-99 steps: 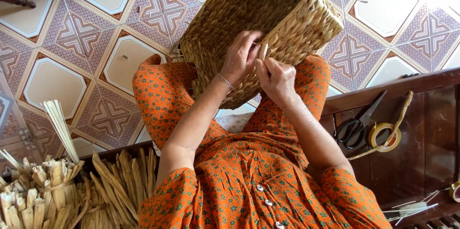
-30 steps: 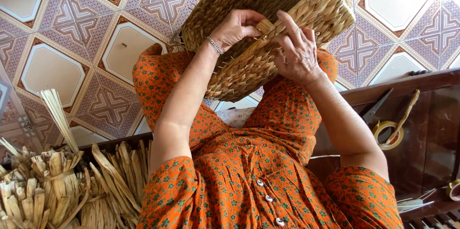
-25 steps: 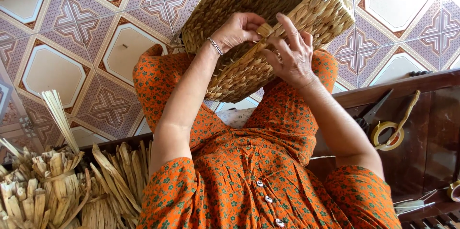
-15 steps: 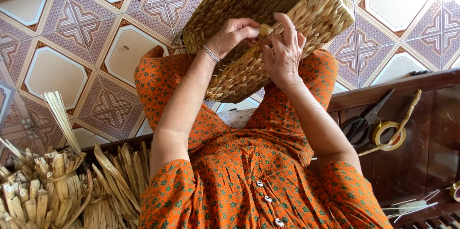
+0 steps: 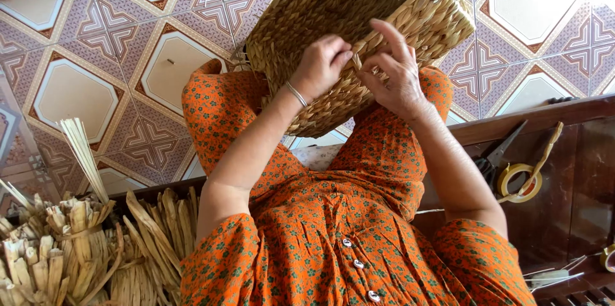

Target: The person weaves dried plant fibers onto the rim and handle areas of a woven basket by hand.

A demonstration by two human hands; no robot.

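Note:
A woven straw basket (image 5: 359, 5) rests tilted on my lap, over my orange dress (image 5: 333, 229). My left hand (image 5: 320, 67), with a thin bracelet at the wrist, pinches a straw strand (image 5: 356, 62) on the basket's braided rim. Right beside it, my right hand (image 5: 398, 78) presses on the same stretch of rim, thumb at the strand and the other fingers spread over the weave. The fingertips of both hands meet at the strand.
Bundles of dried straw (image 5: 70, 248) stand at the lower left. On the dark wooden bench (image 5: 576, 171) to my right lie scissors (image 5: 496, 155) and a roll of tape (image 5: 519, 181). Patterned tiled floor (image 5: 77, 88) lies beyond my knees.
The basket has been tipped and turned on my lap. Both hands have shifted along the rim, and my right hand has come closer to the left.

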